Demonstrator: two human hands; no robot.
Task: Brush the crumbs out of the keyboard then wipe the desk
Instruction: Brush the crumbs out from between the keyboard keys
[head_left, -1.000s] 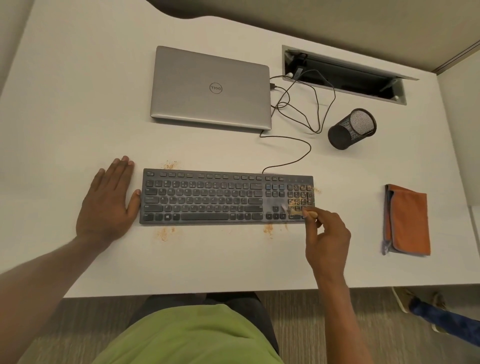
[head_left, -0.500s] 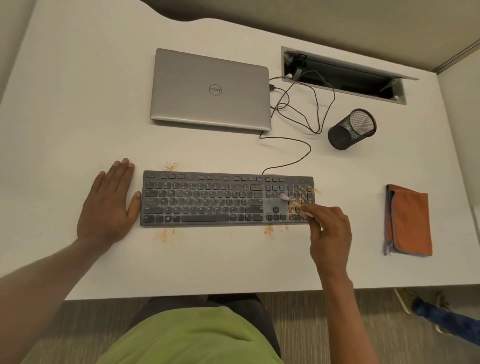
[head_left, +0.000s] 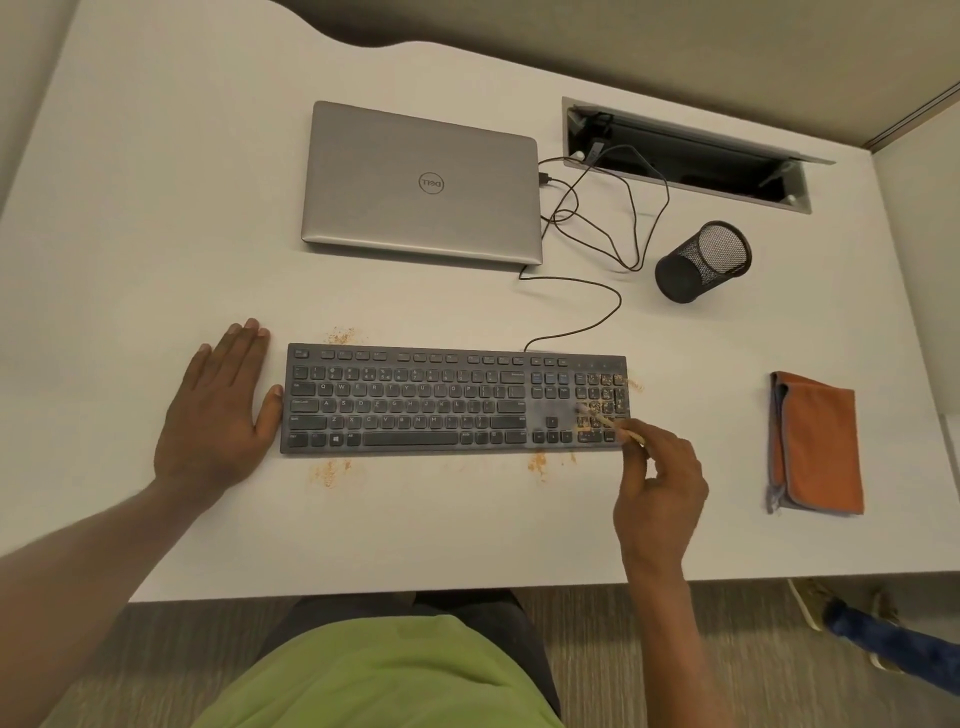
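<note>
The keyboard (head_left: 415, 400) lies flat on the desk (head_left: 156, 234), near its front edge. The crumbs (head_left: 605, 387) left in it sit thickest among the keys of the number pad (head_left: 597, 434) at its right end. The brush (head_left: 605, 420) has its tip down on those keys. Over the last second it ran up toward the pad's left side and has now come back down a little, which looks like short back-and-forth strokes; the pad is still speckled, so the brushing is not finished. The right hand (head_left: 657, 499) pinches the thin handle between thumb and fingertips, its other fingers curled. The left hand (head_left: 218, 415) has not moved: it lies flat, fingers straight, thumb against the keyboard's left edge, probably steadying it. Small orange heaps lie on the desk just before and behind the keyboard, work for the folded cloth (head_left: 815, 441), untouched well to the right. Behind are a closed laptop (head_left: 421, 182), a cable (head_left: 597, 322) and a mesh cup (head_left: 701, 262).
</note>
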